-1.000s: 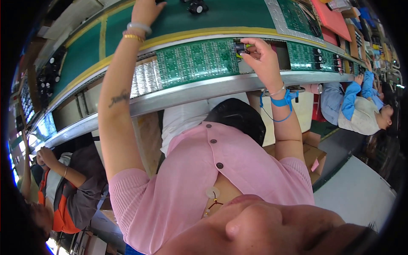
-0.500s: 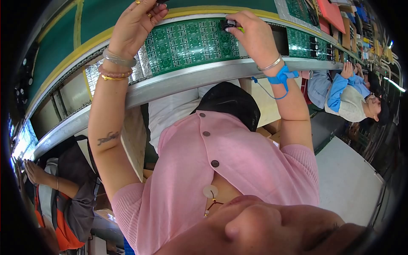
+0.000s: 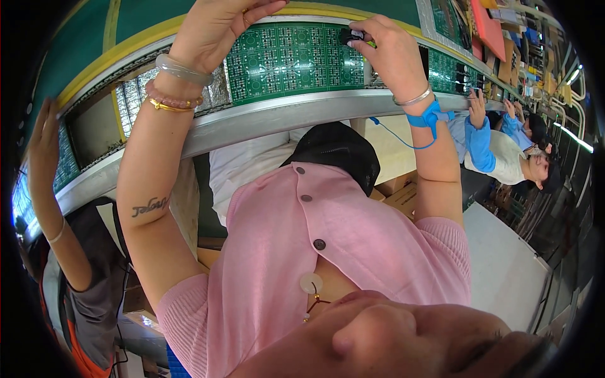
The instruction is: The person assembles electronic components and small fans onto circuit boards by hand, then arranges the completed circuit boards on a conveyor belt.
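A green circuit board panel [image 3: 283,60] with rows of small parts lies in the metal-railed line in front of me. My right hand [image 3: 392,50] is over its right end. Thumb and fingers there pinch a small black component [image 3: 350,36], held at the board's far right part. A bit of yellow-green shows between those fingers. Over the left end reaches my left hand [image 3: 220,28], its fingers curled together at the top edge of the picture. Their tips are cut off, so what they hold is hidden. A blue wrist strap [image 3: 428,117] with a cord circles my right wrist.
A metal rail [image 3: 265,118] runs along my side of the line. More boards [image 3: 444,70] with black parts lie farther right. Another person's arm [image 3: 53,208] reaches over the line at left; a person in blue sleeves [image 3: 485,148] sits at right. Red bins [image 3: 488,28] stand beyond.
The board panel has shifted right along the line, and my right hand with the black component has moved right with it. My left hand has moved right too. The person at left has raised an arm to the line.
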`<state>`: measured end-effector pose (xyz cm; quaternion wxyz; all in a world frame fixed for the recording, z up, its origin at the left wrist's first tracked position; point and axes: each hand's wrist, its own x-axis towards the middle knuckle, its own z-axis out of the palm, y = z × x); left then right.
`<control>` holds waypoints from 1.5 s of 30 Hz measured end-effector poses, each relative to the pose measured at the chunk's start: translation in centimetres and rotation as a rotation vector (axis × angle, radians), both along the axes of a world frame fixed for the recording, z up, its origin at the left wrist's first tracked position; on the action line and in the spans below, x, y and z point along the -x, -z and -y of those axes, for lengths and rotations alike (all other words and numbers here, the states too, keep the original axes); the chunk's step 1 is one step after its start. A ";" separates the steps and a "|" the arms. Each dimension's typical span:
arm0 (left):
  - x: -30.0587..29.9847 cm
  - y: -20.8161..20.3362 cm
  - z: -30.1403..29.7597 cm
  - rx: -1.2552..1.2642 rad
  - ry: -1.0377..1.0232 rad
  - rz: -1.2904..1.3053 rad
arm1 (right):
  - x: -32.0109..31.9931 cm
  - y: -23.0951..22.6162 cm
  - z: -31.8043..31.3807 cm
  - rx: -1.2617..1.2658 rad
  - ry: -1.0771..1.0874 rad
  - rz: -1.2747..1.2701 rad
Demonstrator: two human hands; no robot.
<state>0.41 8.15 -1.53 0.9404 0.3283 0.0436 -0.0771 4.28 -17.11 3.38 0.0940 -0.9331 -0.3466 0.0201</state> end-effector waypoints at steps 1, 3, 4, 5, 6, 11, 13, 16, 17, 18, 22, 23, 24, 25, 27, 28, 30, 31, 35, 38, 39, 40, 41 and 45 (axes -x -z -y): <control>-0.1 0.2 0.0 0.002 0.014 -0.003 | 0.0 0.2 0.1 0.002 -0.003 -0.001; -0.2 0.5 0.0 0.004 0.045 -0.009 | 0.1 0.6 0.5 -0.012 -0.016 0.059; -0.3 0.6 0.0 0.002 0.061 -0.013 | 0.1 0.6 0.5 -0.013 -0.017 0.057; -0.2 0.6 0.0 0.001 0.061 -0.014 | 0.0 0.6 0.4 -0.007 -0.012 0.050; -0.2 0.5 0.0 -0.002 0.071 -0.023 | 0.1 0.6 0.4 -0.001 -0.006 0.044; -0.7 1.6 0.5 -0.047 0.089 -0.044 | 0.1 -0.1 -0.2 0.006 -0.039 0.011; -2.5 4.5 1.8 0.568 0.241 0.634 | 0.0 -0.1 -0.4 -0.003 -0.079 0.026; -2.8 5.5 1.8 0.545 0.240 0.642 | -0.3 0.2 -0.4 0.036 -0.068 0.002; -2.2 3.9 1.6 0.547 0.250 0.638 | -0.5 0.2 -0.1 0.023 -0.043 -0.039; -1.1 1.9 1.0 0.247 0.225 0.306 | -0.7 0.3 0.3 0.009 -0.018 -0.080; 0.0 0.7 0.6 -0.056 0.260 -0.067 | 0.1 1.3 1.0 -0.070 0.006 -0.031; 0.0 1.0 0.6 -0.059 0.254 -0.055 | 0.1 1.1 1.0 -0.071 0.001 -0.019; -0.1 1.5 0.5 -0.150 0.272 0.001 | 0.0 0.8 1.0 -0.060 -0.061 0.009; -0.2 1.8 0.4 -0.243 0.285 0.057 | -0.3 0.5 0.7 -0.051 -0.126 0.037; 0.0 1.9 0.7 -0.271 0.308 0.090 | 0.6 -0.6 -0.4 -0.078 -0.195 0.160; 0.1 2.0 0.7 -0.282 0.301 0.106 | 1.3 -1.4 -1.3 -0.266 -0.158 0.049; 0.5 1.7 0.8 -0.301 0.297 0.119 | 3.4 -2.5 -3.5 -0.532 -0.077 -0.161; 0.6 0.9 0.8 -0.301 0.305 0.126 | 3.7 -2.2 -4.3 -0.540 -0.081 -0.156; 1.0 -0.2 1.3 -0.319 0.362 0.131 | 4.1 -1.2 -5.4 -0.680 -0.054 -0.078; -0.3 -0.6 0.3 -0.711 0.138 0.275 | 4.2 -1.9 -3.8 -0.720 0.014 -0.290; -0.4 -1.2 -0.5 -1.060 -0.093 0.421 | 4.5 -2.0 -3.0 -0.677 0.037 -0.313; -0.8 -2.8 -2.1 -1.534 -0.203 0.384 | 4.5 -1.9 -2.0 -0.630 0.085 -0.319; -1.1 -4.6 -4.0 -1.738 -0.660 0.344 | 4.5 -1.5 -1.1 -0.641 0.097 -0.314; -3.0 -2.7 -17.0 -2.121 -0.913 -0.078 | 5.1 -1.5 2.5 -0.548 0.177 -0.389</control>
